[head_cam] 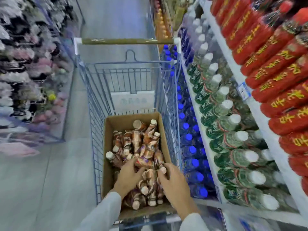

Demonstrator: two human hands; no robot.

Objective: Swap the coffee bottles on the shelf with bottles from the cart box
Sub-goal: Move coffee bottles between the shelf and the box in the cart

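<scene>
A cardboard box (107, 147) sits in a blue wire cart (93, 104) and holds several brown coffee bottles (136, 140) with pale caps, lying jumbled. Both my hands are inside the box at its near end. My left hand (128, 175) lies spread over the bottles, fingers reaching onto one. My right hand (173, 182) curls its fingers around a coffee bottle (150, 176) near the box's right wall. The image is blurred, so the left hand's hold is unclear.
The shelf (260, 117) on the right carries rows of green-labelled white-capped bottles (233, 120), blue-capped bottles (188, 137) lower down, and red packs (283, 90) above. A rack of soft goods (25, 72) lines the left. Grey floor (50, 180) lies between.
</scene>
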